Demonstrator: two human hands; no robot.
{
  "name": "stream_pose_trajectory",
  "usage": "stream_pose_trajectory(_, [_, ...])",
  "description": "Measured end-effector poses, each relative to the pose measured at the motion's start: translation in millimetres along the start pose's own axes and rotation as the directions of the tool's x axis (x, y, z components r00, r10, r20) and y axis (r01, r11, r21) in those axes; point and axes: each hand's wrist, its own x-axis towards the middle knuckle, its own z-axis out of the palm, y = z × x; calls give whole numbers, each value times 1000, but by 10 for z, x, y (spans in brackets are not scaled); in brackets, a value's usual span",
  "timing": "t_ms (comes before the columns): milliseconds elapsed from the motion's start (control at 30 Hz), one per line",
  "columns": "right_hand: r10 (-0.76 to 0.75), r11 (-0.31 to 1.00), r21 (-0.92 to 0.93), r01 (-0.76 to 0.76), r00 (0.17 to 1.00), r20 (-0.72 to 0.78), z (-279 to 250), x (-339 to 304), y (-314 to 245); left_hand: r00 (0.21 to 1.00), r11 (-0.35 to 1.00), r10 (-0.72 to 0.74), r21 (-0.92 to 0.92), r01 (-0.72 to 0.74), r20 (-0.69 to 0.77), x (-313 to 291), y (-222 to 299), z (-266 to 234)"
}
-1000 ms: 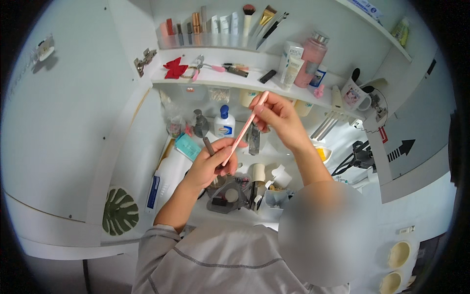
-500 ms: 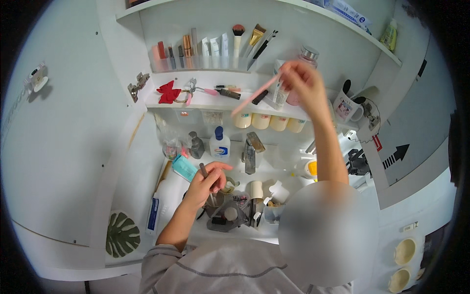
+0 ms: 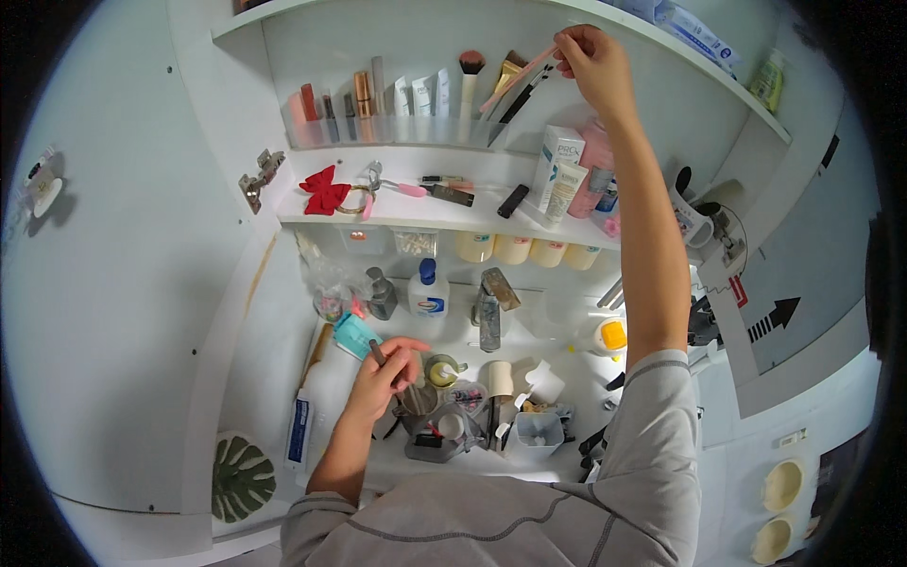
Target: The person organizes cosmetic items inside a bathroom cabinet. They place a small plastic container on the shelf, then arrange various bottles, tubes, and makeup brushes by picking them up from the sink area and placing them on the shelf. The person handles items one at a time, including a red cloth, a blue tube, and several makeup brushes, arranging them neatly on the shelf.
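Observation:
My right hand (image 3: 593, 64) is raised at the upper shelf, pinching one end of a slim pink stick-like tool (image 3: 525, 73). The tool's lower end reaches the clear organizer (image 3: 406, 133), beside a gold-ferruled makeup brush (image 3: 511, 68) and thin dark brushes (image 3: 524, 97). Also in that organizer are a fluffy powder brush (image 3: 470, 64), small white tubes and lipsticks. Low over the counter, my left hand (image 3: 385, 373) is closed around a slim grey stick (image 3: 376, 352). Just beneath it are a metal cup (image 3: 416, 402) and a small green-tinted cup (image 3: 441, 370).
The lower shelf holds a red bow (image 3: 325, 191), an eyelash curler (image 3: 375, 177), a white box (image 3: 557, 156) and a pink bottle (image 3: 593, 170). Around the faucet (image 3: 489, 321) stand a blue-capped bottle (image 3: 428, 291) and a grey pump bottle (image 3: 381, 295). An open cabinet door (image 3: 104, 283) is on the left.
My right hand has risen with the pink tool from over the lower shelf to the upper organizer. My left hand stays low, still holding the grey stick. The view has shifted slightly.

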Motion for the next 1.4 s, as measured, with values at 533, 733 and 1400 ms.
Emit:
stream_pose_trajectory(533, [24, 978, 130, -163, 710, 704, 505, -923, -467, 969, 929, 247, 287, -236, -5, 389, 424, 325])
stream_pose_trajectory(733, [-298, 750, -612, 249, 954, 22, 298, -7, 58, 979, 940, 199, 292, -178, -42, 273, 386, 232])
stream_pose_trajectory(1400, [-154, 984, -76, 164, 980, 122, 467, 332, 144, 979, 954, 184, 258, -156, -87, 188, 283, 73])
